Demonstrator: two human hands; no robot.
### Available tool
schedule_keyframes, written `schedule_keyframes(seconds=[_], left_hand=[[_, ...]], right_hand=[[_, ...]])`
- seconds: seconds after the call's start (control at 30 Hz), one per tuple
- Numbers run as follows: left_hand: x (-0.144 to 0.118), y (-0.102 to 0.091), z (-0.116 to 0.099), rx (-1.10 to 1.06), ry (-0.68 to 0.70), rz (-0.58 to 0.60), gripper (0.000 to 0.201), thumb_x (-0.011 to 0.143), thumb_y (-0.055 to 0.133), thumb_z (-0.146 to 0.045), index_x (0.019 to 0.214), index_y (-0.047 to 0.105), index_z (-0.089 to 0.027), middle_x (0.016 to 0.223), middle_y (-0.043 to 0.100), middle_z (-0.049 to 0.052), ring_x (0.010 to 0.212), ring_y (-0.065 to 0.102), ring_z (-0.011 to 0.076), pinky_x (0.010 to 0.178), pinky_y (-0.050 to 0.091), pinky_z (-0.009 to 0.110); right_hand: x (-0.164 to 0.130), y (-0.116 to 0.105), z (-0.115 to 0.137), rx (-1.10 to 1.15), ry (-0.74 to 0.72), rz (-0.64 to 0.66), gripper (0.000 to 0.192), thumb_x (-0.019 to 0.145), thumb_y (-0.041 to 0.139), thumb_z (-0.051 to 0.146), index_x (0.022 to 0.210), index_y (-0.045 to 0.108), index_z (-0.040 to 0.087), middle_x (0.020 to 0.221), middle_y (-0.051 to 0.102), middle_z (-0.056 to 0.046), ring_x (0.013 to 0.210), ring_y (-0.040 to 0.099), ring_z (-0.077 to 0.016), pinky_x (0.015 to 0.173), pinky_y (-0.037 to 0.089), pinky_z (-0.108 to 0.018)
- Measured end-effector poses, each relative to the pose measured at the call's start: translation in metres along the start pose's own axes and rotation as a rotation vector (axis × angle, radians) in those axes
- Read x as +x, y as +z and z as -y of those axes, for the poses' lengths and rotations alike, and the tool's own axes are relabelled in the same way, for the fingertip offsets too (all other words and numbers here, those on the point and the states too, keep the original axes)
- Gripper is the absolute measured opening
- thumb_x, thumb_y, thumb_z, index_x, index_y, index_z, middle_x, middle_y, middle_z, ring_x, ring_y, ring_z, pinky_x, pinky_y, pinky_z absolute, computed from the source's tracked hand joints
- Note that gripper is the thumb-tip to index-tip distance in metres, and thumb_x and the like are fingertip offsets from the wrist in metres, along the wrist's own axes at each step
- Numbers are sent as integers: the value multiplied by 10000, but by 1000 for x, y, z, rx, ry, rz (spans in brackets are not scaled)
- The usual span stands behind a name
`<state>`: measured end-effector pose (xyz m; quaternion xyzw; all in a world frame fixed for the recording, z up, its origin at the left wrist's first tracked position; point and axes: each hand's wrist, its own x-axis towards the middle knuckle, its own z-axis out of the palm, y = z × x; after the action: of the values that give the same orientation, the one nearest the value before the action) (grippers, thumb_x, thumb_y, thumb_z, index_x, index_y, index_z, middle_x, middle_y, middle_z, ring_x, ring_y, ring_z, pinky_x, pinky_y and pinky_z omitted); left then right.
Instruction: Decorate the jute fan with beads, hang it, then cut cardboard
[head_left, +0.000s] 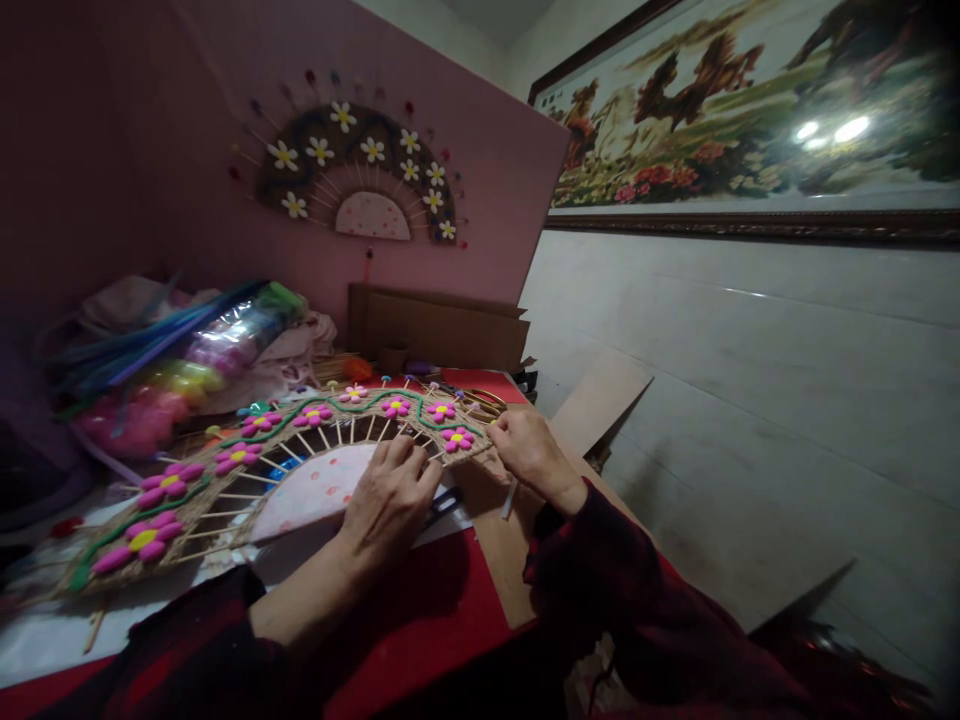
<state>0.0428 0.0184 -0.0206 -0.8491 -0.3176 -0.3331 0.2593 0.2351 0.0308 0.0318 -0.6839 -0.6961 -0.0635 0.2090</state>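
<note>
A half-round craft fan (281,455) made of sticks, twine and a pale spotted centre piece is tilted over the table. Pink clay-like flowers (171,482) with yellow middles and a wavy green strand (405,395) run along its twine band. Sticks with coloured tips stand out from the outer edge. My left hand (394,495) has its fingers curled over the right side of the fan, by the centre piece and sticks. At the band's right end, my right hand (532,455) is closed in a pinch; what lies between its fingertips is too small to tell.
Behind the fan lie bagged colourful materials (225,340) and a cardboard box (439,330). A similar fan with white flowers (371,150) is on the pink board (495,150). Scissors (487,402) lie beyond my right hand. A tiled wall (735,380) bounds the right.
</note>
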Motion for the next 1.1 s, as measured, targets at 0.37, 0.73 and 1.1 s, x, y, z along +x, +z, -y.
schedule_keyframes(seconds=[0.37, 0.73, 1.1], left_hand=[[2, -3, -1, -12, -6, -30, 172, 839, 494, -100, 742, 632, -136, 742, 595, 101, 798, 463, 241, 716, 433, 383], [1, -1, -1, -32, -9, -14, 153, 847, 517, -123, 752, 637, -133, 744, 600, 84, 795, 462, 234, 719, 423, 371], [1, 2, 0, -40, -28, 17, 155, 834, 518, -112, 727, 627, -139, 748, 599, 89, 796, 460, 241, 716, 420, 371]], right_hand=[[-15, -10, -3, 626, 154, -25, 221, 830, 487, 335, 669, 518, 187, 433, 488, 40, 384, 436, -103, 422, 304, -217], [-39, -14, -2, 1268, 160, 115, 329, 752, 617, 469, 745, 460, 180, 376, 324, 129, 330, 215, -27, 342, 129, -160], [-95, -21, 23, 1265, -55, 498, 314, 849, 528, 460, 732, 452, 179, 504, 365, 85, 410, 322, -39, 386, 237, -145]])
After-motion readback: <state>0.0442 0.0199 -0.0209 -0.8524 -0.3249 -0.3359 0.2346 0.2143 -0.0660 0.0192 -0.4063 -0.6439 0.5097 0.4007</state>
